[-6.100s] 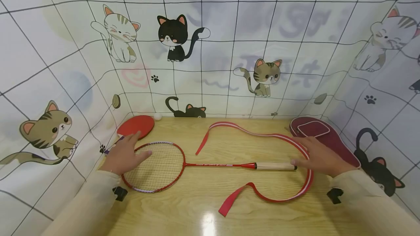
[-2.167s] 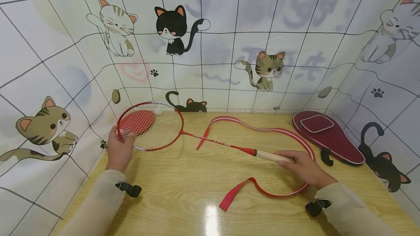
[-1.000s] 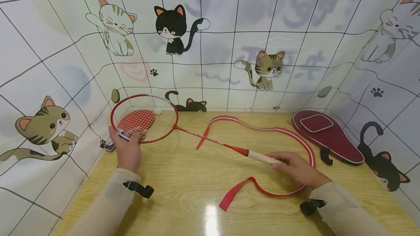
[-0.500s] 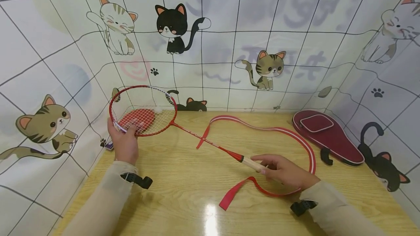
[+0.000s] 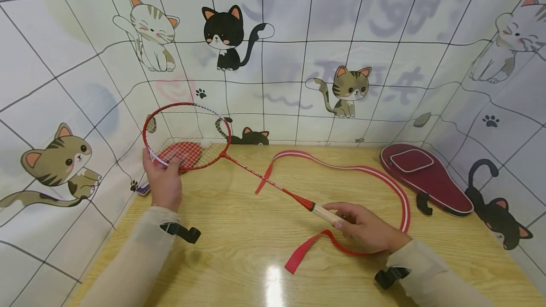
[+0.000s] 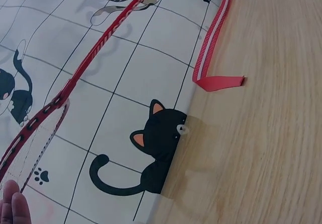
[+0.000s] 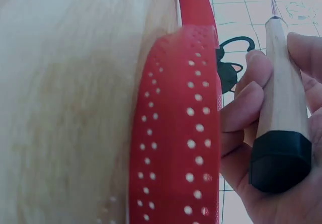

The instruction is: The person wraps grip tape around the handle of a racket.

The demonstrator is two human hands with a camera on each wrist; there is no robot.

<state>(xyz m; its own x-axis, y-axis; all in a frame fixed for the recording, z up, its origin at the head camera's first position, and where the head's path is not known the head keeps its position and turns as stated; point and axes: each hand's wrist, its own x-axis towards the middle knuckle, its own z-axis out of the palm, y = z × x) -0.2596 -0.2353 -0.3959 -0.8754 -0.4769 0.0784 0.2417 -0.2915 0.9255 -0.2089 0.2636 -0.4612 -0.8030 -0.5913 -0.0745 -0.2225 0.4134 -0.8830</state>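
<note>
The badminton racket (image 5: 256, 173) hung tilted above the table (image 5: 239, 250), left hand (image 5: 165, 184) pinching its rim, right hand (image 5: 364, 225) curled around its handle (image 5: 327, 215). A red paddle (image 5: 194, 149) showed through the strings. The maroon case (image 5: 431, 179) lay far right, contents hidden. Since half a second earlier, the racket's head had risen slightly

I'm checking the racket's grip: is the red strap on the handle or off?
Off: the red strap lies curved on the table, and the pale handle shows bare.
</note>
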